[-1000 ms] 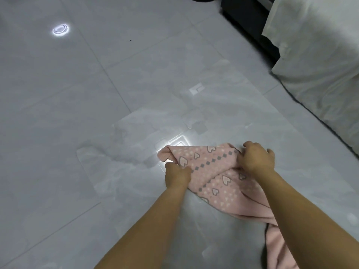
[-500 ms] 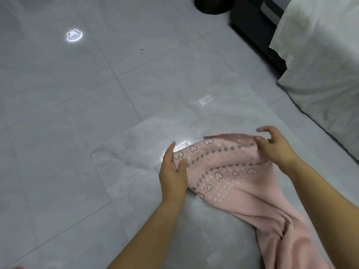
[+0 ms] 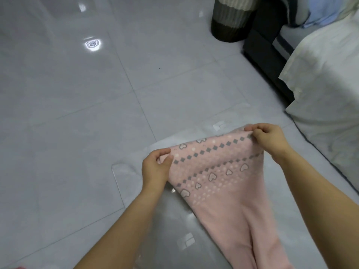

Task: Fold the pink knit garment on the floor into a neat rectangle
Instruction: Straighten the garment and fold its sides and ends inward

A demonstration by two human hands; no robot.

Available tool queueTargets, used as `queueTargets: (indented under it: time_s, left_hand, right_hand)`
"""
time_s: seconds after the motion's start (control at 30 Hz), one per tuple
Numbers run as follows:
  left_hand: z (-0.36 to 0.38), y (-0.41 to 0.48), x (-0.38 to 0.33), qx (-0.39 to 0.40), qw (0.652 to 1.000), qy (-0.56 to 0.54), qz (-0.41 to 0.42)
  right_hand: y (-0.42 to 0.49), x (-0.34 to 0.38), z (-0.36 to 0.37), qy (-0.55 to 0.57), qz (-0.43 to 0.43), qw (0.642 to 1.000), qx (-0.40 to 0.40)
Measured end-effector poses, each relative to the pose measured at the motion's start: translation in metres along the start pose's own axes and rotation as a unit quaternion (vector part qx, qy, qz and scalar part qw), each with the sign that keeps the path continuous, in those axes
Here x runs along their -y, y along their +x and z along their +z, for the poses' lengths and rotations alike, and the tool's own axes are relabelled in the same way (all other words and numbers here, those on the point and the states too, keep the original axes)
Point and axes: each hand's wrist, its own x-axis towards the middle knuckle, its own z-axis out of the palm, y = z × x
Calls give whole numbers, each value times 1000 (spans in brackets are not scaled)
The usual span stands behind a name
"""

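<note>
- My left hand [image 3: 155,167] pinches the left end of the pink knit garment [image 3: 219,183] at its patterned hem, thumb on top of the cloth and the other fingers curled beneath it.
- My right hand [image 3: 269,137] pinches the right end of the same hem between thumb and curled fingers.
- The hem is stretched taut between both hands; I cannot tell whether it clears the surface.
- Pattern on the hem band: two rows of grey diamonds, grey-outlined hearts and rows of pale dots. Below the band the knit is plain pink.
- The plain part of the garment trails back toward me and narrows into long folds.
- The garment lies over a clear plastic sheet [image 3: 126,171] spread on the grey tiled floor [image 3: 77,133]; it sits over the right half of the sheet, well apart from the sheet's left corner.
- A dark ribbed basket [image 3: 231,18] stands at the far side of the floor, just beside a black bed frame [image 3: 266,55].
- A white bedsheet [image 3: 326,90] hangs down along the floor's right side.
- A blue cloth [image 3: 322,12] lies on top of the bed at the far right.
</note>
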Motion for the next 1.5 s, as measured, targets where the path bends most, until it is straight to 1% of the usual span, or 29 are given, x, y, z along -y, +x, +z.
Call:
queueTargets:
  time_s: [0.13,0.23,0.33,0.4,0.43,0.47,0.53,0.57,0.63,0.7,0.77,0.83,0.87,0.93,0.97,1.03,1.17,1.23,1.3,1.43,1.5]
  left_hand:
    - [-10,20,7,1,1000,13,-26]
    - [-2,32,24,16,998,4,-63]
    - [12,36,51,73,995,-14,-70]
    - [19,32,74,107,991,-19,-80]
    - [21,29,85,98,990,-22,-98]
    - [24,26,96,73,989,-20,-124]
    - [31,17,111,11,984,7,-178]
    - [36,11,117,-5,979,20,-205]
    - [47,-5,126,-10,968,42,-249]
    - [61,-20,132,0,962,40,-271]
    - [75,-35,135,21,961,26,-275]
    - [86,-46,130,42,965,43,-254]
    - [89,-50,127,39,970,56,-233]
    - [94,-60,121,7,982,66,-178]
    - [95,-65,119,-8,986,59,-157]
    - [97,-74,115,-16,988,17,-149]
    - [97,-92,123,36,975,-112,-190]
    - [96,-99,132,68,971,-113,-197]
    - [93,-101,137,90,972,-95,-195]
    - [92,-102,132,68,973,-111,-193]
    - [94,-101,129,54,967,-153,-196]
  right_hand:
    - [18,17,18,-24,-14,999,24]
    - [38,15,36,-46,1,998,42]
    - [53,-7,52,-53,15,995,84]
    - [55,-31,62,-50,44,991,116]
    - [54,-46,65,-68,56,988,124]
    - [52,-61,65,-103,66,985,124]
    - [43,-91,63,-180,88,974,109]
    - [38,-105,59,-203,107,969,94]
    - [21,-129,53,-216,140,963,74]
    - [0,-147,48,-235,147,959,63]
    - [-16,-160,46,-265,147,951,59]
    - [-25,-166,44,-301,145,940,67]
    - [-29,-168,42,-320,138,934,74]
    - [-33,-173,39,-341,122,929,84]
    - [-36,-175,37,-334,117,931,87]
    - [-42,-180,32,-293,113,945,94]
    - [-58,-183,24,-228,121,958,128]
    - [-66,-187,20,-205,135,959,143]
    - [-70,-191,15,-194,137,961,140]
    - [-73,-193,12,-170,127,971,108]
    - [-74,-191,13,-157,117,975,107]
